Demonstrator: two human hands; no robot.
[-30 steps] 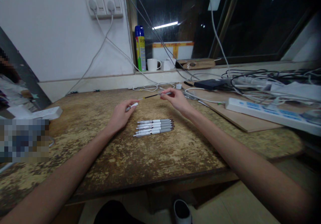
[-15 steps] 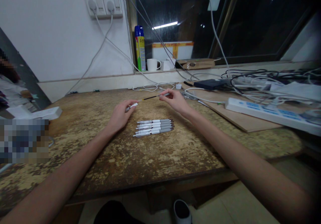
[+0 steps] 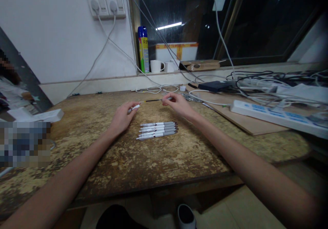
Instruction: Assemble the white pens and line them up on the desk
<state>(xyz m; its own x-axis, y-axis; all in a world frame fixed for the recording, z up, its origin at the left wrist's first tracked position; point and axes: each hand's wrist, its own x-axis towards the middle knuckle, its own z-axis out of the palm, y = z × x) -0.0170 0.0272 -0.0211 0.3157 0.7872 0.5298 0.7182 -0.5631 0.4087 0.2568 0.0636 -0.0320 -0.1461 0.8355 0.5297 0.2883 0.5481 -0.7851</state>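
A: What's the right hand (image 3: 178, 105) doing?

B: Pinching a grey piece (image 3: 169, 98). The refill (image 3: 153, 100) sticks out of the pinch, pointing across to the other side.

A: And the left hand (image 3: 123, 117)?

B: Curled round a white piece (image 3: 134, 108), which pokes out past the thumb.

A: So where's the refill exactly?

B: In the gap between the hands, almost level, dark for most of its length and yellowish toward the left. That pale end comes right up to the left hand, but I can't tell whether it's gripped there.

A: What's nearest below?

B: Pens (image 3: 157, 130), side by side on the bench (image 3: 159, 160), closer to the person than the refill is. They lie between the two hands, touching neither, grey ends to the right.

A: Further out?

B: On the right, a board (image 3: 246, 123) with a power strip (image 3: 276, 118) lying across it, near a tangle of cables (image 3: 263, 77). Beyond the bench, a mug (image 3: 155, 66) stands on the ledge (image 3: 164, 77), just beside an upright spray can (image 3: 143, 49).
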